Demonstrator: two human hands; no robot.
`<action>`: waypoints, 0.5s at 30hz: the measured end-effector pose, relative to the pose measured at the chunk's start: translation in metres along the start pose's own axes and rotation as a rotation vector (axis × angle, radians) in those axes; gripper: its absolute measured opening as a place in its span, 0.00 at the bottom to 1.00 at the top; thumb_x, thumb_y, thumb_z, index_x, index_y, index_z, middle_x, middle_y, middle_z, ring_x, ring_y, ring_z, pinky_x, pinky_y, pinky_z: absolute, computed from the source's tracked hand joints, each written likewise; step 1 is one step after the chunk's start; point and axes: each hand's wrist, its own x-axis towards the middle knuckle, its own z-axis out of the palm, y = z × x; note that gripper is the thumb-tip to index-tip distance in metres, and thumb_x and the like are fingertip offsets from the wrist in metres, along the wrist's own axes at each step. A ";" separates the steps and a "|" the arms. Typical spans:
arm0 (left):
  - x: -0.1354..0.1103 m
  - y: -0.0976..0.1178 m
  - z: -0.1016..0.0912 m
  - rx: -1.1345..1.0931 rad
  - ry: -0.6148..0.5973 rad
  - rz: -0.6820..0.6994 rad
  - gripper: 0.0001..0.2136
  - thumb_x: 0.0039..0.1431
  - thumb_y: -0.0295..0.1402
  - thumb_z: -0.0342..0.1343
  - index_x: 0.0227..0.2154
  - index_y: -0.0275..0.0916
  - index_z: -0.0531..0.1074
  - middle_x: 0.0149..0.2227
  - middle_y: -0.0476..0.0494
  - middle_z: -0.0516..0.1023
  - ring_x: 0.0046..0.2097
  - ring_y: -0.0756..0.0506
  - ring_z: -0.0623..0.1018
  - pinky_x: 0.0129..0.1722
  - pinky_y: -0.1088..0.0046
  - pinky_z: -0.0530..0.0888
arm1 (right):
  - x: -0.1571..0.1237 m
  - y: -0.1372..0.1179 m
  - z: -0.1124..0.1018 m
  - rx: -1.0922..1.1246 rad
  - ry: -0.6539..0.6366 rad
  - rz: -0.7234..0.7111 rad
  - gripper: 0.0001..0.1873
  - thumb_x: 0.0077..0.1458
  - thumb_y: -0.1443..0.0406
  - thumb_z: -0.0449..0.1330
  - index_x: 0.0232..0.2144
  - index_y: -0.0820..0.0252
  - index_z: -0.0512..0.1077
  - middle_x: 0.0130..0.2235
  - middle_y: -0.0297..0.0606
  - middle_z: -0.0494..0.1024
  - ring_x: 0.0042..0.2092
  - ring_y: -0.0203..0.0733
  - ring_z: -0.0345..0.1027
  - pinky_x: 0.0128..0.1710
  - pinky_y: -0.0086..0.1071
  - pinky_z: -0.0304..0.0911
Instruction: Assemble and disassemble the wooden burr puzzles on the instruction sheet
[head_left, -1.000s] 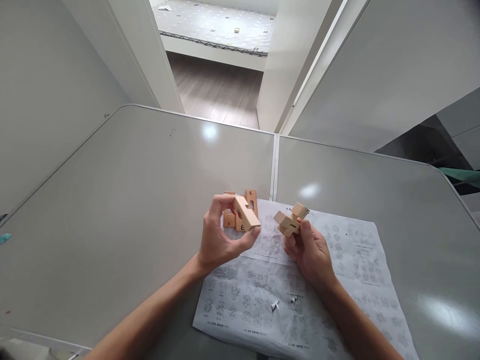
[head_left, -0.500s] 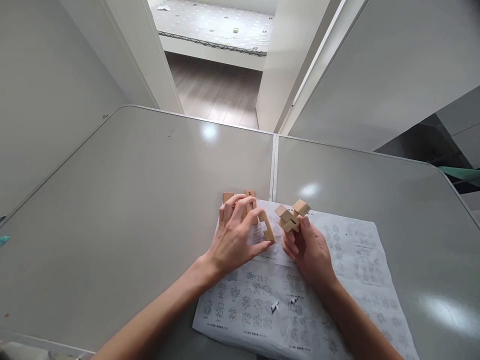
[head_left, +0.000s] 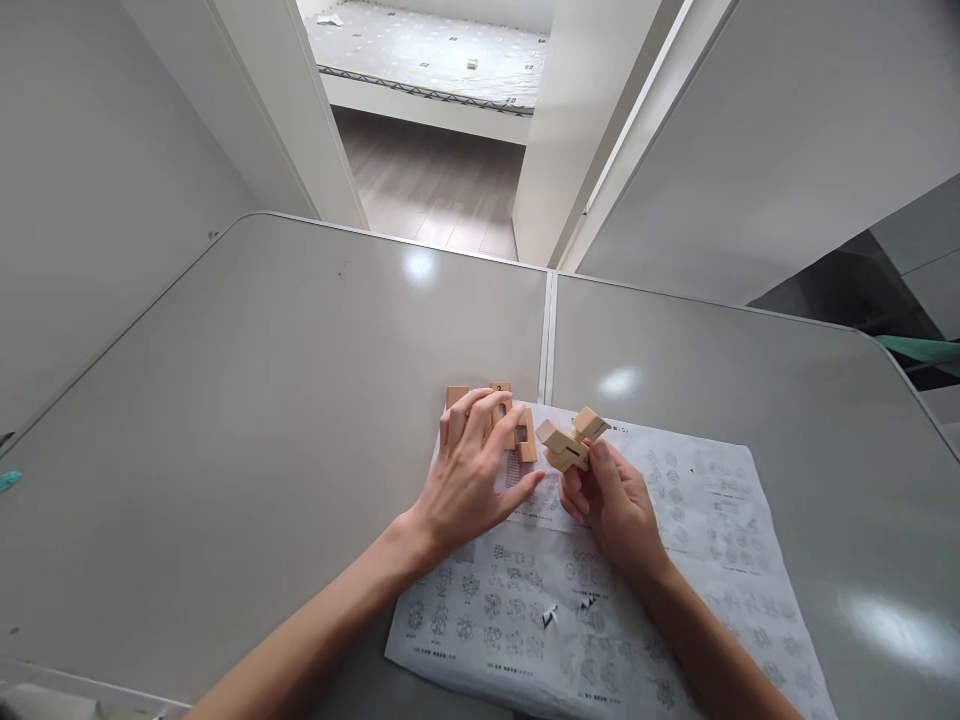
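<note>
My right hand (head_left: 611,495) pinches a partly joined cluster of notched wooden puzzle pieces (head_left: 566,444), held over the printed sheet. To its left, my left hand (head_left: 469,465) is spread with fingers apart, above a row of loose wooden pieces. A notched piece (head_left: 527,448) lies by its index finger and thumb, apart from the thumb. Further left, a piece marked with a number (head_left: 501,388) and another wooden piece (head_left: 457,394) stick out beyond the fingers; the hand hides most of both.
The creased sheet (head_left: 705,560) with printed diagrams lies under both hands, with small torn paper bits (head_left: 550,616) on it. A seam (head_left: 550,330) crosses the grey table (head_left: 300,420). Past the table's far edge, an open doorway shows a bed (head_left: 427,45).
The notched piece that stood tilted between my left thumb and index finger now lies down, and the fingers are off it. My right hand has moved the cluster slightly left.
</note>
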 end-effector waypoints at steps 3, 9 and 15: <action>0.001 0.002 -0.003 -0.099 0.071 0.036 0.20 0.61 0.46 0.69 0.50 0.40 0.75 0.58 0.34 0.77 0.66 0.31 0.69 0.65 0.51 0.66 | -0.002 0.003 -0.002 -0.075 -0.045 -0.031 0.21 0.74 0.48 0.56 0.35 0.56 0.69 0.23 0.27 0.65 0.22 0.32 0.55 0.22 0.29 0.56; 0.001 0.003 -0.005 -0.184 0.063 0.122 0.11 0.67 0.40 0.64 0.35 0.41 0.70 0.37 0.44 0.81 0.46 0.40 0.76 0.52 0.59 0.73 | -0.006 -0.002 -0.003 -0.279 -0.140 -0.088 0.18 0.73 0.49 0.57 0.41 0.56 0.74 0.26 0.30 0.69 0.25 0.36 0.59 0.27 0.31 0.60; 0.001 0.003 -0.008 -0.280 0.024 0.095 0.19 0.72 0.41 0.58 0.27 0.43 0.58 0.26 0.50 0.70 0.34 0.45 0.70 0.40 0.65 0.72 | -0.007 -0.004 -0.002 -0.304 -0.246 -0.088 0.13 0.73 0.53 0.58 0.42 0.55 0.72 0.31 0.32 0.74 0.26 0.35 0.61 0.27 0.31 0.60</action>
